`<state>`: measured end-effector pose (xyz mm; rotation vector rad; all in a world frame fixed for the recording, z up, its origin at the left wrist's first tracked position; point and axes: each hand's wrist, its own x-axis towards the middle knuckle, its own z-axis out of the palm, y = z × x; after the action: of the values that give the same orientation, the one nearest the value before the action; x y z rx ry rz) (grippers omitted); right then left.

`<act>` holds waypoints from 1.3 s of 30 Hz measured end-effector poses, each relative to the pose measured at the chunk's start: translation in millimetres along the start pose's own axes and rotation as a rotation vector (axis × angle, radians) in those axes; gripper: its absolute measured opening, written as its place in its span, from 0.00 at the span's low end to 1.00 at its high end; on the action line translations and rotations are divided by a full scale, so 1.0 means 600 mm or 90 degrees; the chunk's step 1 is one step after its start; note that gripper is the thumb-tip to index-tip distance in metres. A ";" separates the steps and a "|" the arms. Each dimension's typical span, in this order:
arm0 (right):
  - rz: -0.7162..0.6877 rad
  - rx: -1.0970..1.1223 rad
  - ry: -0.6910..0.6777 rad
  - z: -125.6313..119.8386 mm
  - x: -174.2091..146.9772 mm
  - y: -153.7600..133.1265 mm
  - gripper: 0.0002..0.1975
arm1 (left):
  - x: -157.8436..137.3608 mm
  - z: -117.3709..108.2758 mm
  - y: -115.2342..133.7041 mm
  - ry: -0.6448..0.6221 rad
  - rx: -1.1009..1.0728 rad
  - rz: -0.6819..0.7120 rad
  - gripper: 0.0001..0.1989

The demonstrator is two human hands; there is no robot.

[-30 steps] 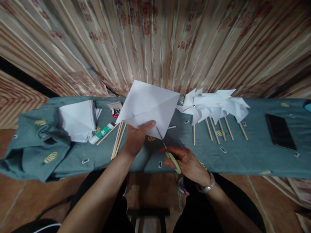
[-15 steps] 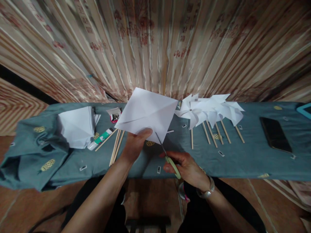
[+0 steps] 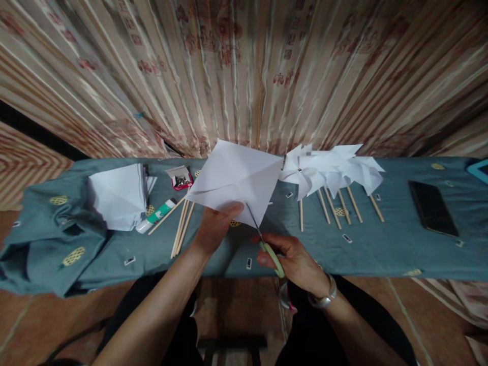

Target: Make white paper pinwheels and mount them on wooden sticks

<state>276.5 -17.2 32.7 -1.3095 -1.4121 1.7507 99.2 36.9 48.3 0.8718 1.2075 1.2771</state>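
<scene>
A square sheet of white paper [image 3: 238, 175], creased along its diagonals, is held up over the table by my left hand [image 3: 217, 223]. The thumb presses on top near the lower edge, and the fingers are hidden underneath. A slit runs in from the paper's left corner. My right hand [image 3: 285, 256] grips the green handles of a pair of scissors [image 3: 271, 256]. The blades lie at the sheet's near corner and point toward its centre, close to my left thumb.
To the left are a stack of white paper [image 3: 118, 198], a glue stick [image 3: 156, 216], wooden sticks [image 3: 182, 229] and a small box of metal pins [image 3: 181, 179]. Several paper pinwheels [image 3: 331, 170] on sticks and a black phone [image 3: 432, 208] lie to the right on the blue-green cloth [image 3: 229, 259].
The paper and my left hand have shifted slightly right, uncovering more of the pin box. The scissors stay at the near corner with little visible movement.
</scene>
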 end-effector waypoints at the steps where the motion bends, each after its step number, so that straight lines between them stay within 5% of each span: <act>1: 0.004 0.002 0.003 0.000 0.000 0.002 0.25 | 0.000 0.000 -0.001 -0.005 -0.001 -0.005 0.09; 39: -0.032 0.003 0.007 -0.001 0.006 0.011 0.19 | -0.016 0.001 -0.004 -0.031 0.044 -0.050 0.08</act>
<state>276.6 -15.9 25.2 -1.2679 -1.4230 1.7101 101.4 27.2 47.9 0.8923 1.2420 1.1512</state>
